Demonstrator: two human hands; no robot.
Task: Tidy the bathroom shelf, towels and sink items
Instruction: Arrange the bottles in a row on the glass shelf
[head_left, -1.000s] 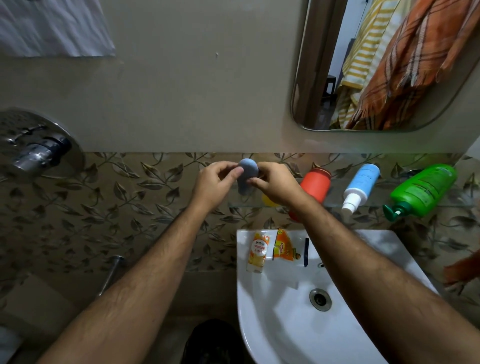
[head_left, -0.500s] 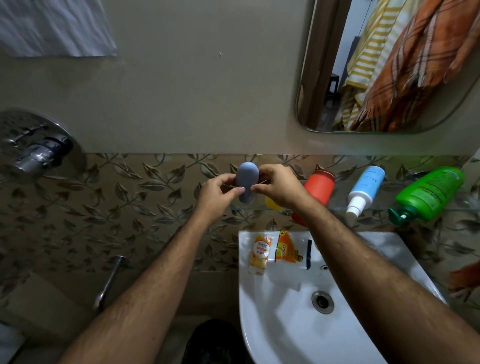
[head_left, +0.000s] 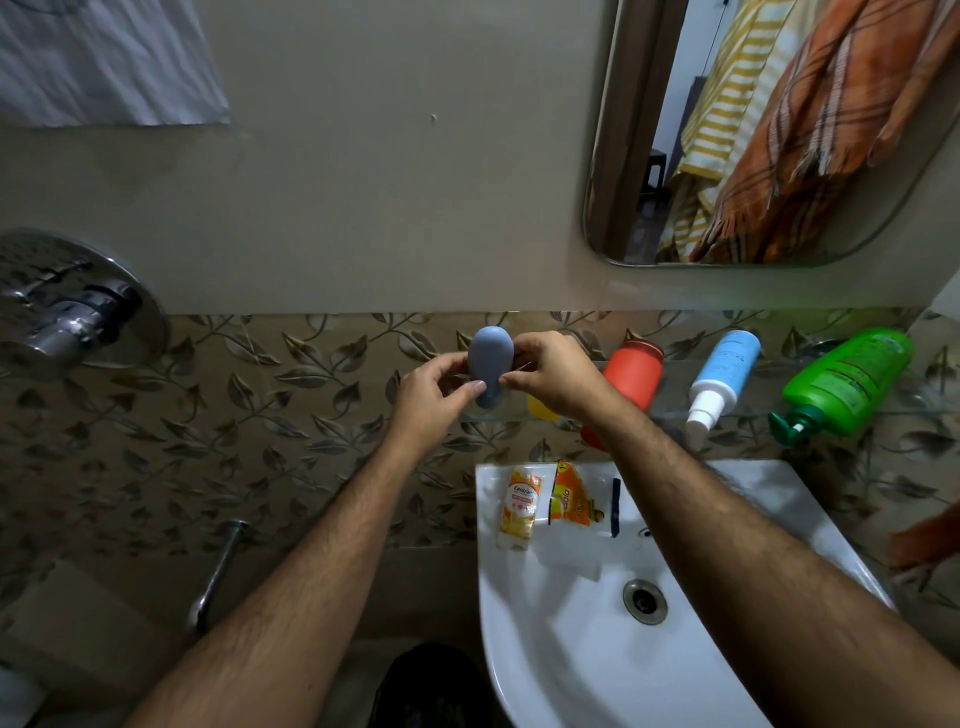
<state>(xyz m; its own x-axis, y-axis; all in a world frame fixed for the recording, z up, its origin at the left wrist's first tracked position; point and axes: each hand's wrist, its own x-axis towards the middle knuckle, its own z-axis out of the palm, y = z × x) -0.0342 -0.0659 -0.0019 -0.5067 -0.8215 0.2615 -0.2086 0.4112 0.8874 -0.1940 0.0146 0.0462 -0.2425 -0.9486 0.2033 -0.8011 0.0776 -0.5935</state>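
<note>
While both hands, left hand (head_left: 434, 391) and right hand (head_left: 546, 375), pinch the grey bottle (head_left: 490, 365) upright at the left end of the glass shelf (head_left: 675, 410), the shelf-tidying step seems underway, and next it needs setting down steadily beside the red bottle (head_left: 635, 371).

1. Grey-blue tube (head_left: 490, 366): rounded end up, cap end down, upright at the left end of the glass shelf (head_left: 779, 410).
2. Red bottle (head_left: 635, 375), blue-and-white spray bottle (head_left: 719, 375) and green pump bottle (head_left: 852, 382) lie on the shelf.
3. Two orange-yellow sachets (head_left: 521, 506) lie flat on the white sink (head_left: 571, 649) rim.
</note>
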